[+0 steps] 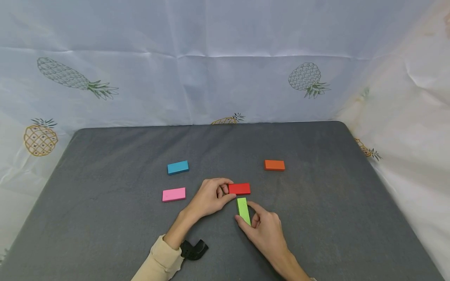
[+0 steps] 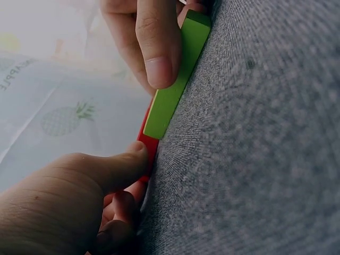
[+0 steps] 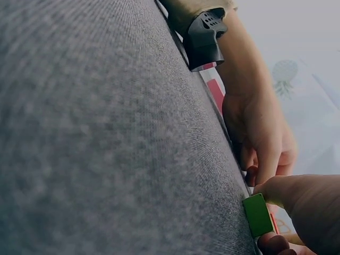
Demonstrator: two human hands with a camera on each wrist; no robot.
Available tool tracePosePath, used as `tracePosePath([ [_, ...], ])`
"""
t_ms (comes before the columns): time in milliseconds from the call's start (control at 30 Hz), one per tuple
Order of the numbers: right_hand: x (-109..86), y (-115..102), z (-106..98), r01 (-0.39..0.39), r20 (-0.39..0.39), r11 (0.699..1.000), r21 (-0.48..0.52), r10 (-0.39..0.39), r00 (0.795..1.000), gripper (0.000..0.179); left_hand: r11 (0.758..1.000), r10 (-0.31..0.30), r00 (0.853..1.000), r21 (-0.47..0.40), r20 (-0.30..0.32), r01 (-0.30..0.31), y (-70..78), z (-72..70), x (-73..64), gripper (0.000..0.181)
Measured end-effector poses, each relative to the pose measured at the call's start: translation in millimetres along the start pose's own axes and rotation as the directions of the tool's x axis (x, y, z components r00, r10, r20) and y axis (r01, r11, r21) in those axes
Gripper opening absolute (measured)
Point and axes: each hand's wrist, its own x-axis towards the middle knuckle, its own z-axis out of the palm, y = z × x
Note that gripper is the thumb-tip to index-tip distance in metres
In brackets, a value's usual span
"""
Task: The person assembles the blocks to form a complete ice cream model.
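Between the thumb and fingers of my left hand (image 1: 209,196) is the left end of a red block (image 1: 240,189), lying flat on the grey cloth. My right hand (image 1: 266,230) pinches a green block (image 1: 243,210) by its long sides. The green block points away from me, its far end close below the red block's near edge. In the left wrist view the green block (image 2: 178,79) overlaps part of the red block (image 2: 148,146). The right wrist view shows the green block's near end (image 3: 258,215) low on the cloth beside the thumb.
A blue block (image 1: 177,167) and a pink block (image 1: 174,194) lie to the left. An orange block (image 1: 274,165) is at the back right. A black wrist device (image 1: 194,249) sits at the left sleeve. Behind the grey table (image 1: 123,234) hangs a pineapple-print sheet (image 1: 140,86).
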Motion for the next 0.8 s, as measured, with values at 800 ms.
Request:
tracePosePath([
  [800, 1.7, -2.1, 0.1, -0.013, 0.021, 1.000, -0.007, 0.013, 1.000, 0.049, 1.000, 0.007, 1.000, 0.015, 0.018, -0.007, -2.2, -0.3, -0.4, 0.028],
])
